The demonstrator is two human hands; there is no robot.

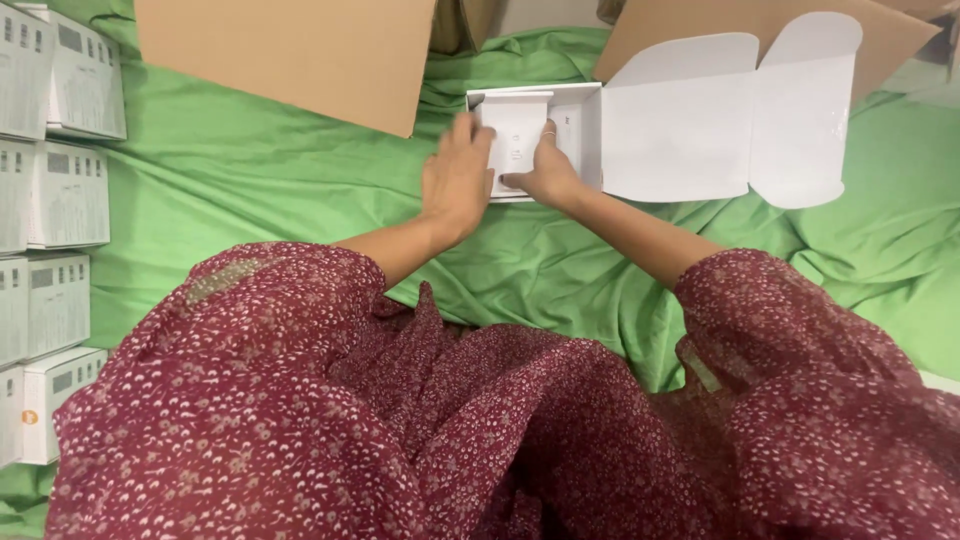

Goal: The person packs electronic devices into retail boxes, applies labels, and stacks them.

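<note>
Nearest the camera: your lap and both forearms, covered in a dark red garment (400, 420) with a small pale floral print, sleeves ending short of the wrists.

Beyond that, a rumpled green cloth (260, 170) covers the work surface.

Your left hand (458, 180) lies flat with fingers spread, its fingertips against the left edge of a white insert (518, 140), a flat rectangular piece with small grey marks on its face. Your right hand (545, 172) grips the insert's lower right side, thumb on the front, fingers curled behind it; a ring shows on one finger. Both hands bear on the insert, the left open, the right closed around the edge.

The insert sits in the mouth of an open white box (585, 110), partly in the tray. The box's lid flaps (740, 120) lie unfolded to the right on the cloth.

At the left edge, a column of closed white boxes (55, 200) with grey print, stacked side by side, well apart from the hands.

Farthest: two brown cardboard flaps (290, 50), one upper left, one upper right behind the white lid.
</note>
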